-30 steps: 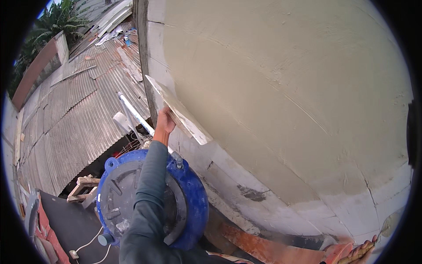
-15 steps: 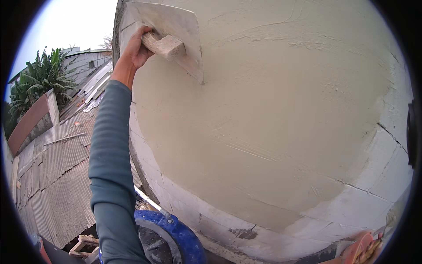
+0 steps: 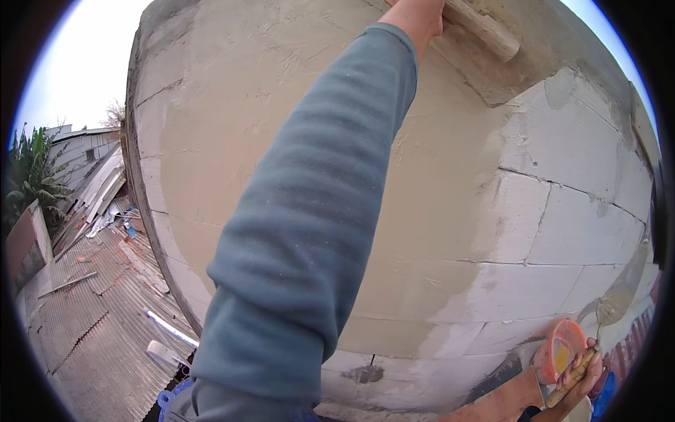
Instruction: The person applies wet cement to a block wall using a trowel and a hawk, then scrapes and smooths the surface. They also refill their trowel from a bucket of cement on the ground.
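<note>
**Float pressed high on a plastered block wall**

The person's left hand (image 3: 420,15) reaches up to the top edge of the view, its teal sleeve (image 3: 316,218) running the length of the picture. The fingers are closed around the wooden handle (image 3: 485,32) of a plastering float (image 3: 492,77), though the fingertips are cut off by the frame. The handle sticks out just to the right of the fist, and the float's blade lies flat against the wall (image 3: 281,141) below and to the right of the hand, at the border between wet tan plaster and bare white blocks (image 3: 562,211).

At the lower right, the right hand (image 3: 580,373) is wrapped around a second wooden handle (image 3: 568,385), which belongs to a trowel whose grey-smeared blade (image 3: 619,299) points up near the wall. Just beside that hand sits an orange bucket (image 3: 555,352).

To the lower left, corrugated metal roofing (image 3: 91,330) lies well below, with a white pipe (image 3: 169,327) on it.
</note>
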`<state>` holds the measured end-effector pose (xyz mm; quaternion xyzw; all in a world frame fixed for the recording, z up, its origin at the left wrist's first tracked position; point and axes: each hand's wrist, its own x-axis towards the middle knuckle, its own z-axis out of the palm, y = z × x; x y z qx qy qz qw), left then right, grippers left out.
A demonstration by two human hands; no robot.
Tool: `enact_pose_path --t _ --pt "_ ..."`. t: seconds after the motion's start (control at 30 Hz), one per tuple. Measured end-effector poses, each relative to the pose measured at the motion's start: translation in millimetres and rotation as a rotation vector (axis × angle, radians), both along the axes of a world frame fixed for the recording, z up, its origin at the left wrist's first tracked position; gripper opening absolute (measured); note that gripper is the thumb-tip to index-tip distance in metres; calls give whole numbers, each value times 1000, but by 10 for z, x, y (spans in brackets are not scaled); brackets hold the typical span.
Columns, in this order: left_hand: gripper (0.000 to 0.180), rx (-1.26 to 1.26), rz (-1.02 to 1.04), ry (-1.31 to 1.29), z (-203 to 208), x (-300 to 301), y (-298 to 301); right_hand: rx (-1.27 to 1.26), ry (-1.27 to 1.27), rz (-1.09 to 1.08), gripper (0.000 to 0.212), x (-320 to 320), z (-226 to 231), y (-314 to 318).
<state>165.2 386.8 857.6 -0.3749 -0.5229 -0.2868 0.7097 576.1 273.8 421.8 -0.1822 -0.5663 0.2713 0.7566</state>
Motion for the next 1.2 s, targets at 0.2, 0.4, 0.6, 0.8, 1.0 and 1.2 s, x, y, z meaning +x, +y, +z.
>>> enact_pose_path --t 0.2,0.4,0.6,0.8,1.0,1.2 --pt "72 -104 -2083 -886 -476 641 -91 60 -46 33 50 265 -4 34" --pt "43 149 -2657 -576 -2060 -121 -1030 126 -425 -48 41 -7 319 -27" --pt "64 26 -2480 -987 -3973 -1101 -2124 684 -1014 -188 40 -657 688 -1" --pt "64 252 -2375 -1314 -5344 -1179 -2836 1007 -1069 -62 38 -1508 804 150" --pt "64 439 -2272 -1443 -6143 -1095 -3499 1032 -1038 -13 31 -2691 1038 215" --pt "64 574 -2234 -1526 -6643 -973 -3790 727 -1033 -8 29 -3598 2016 570"
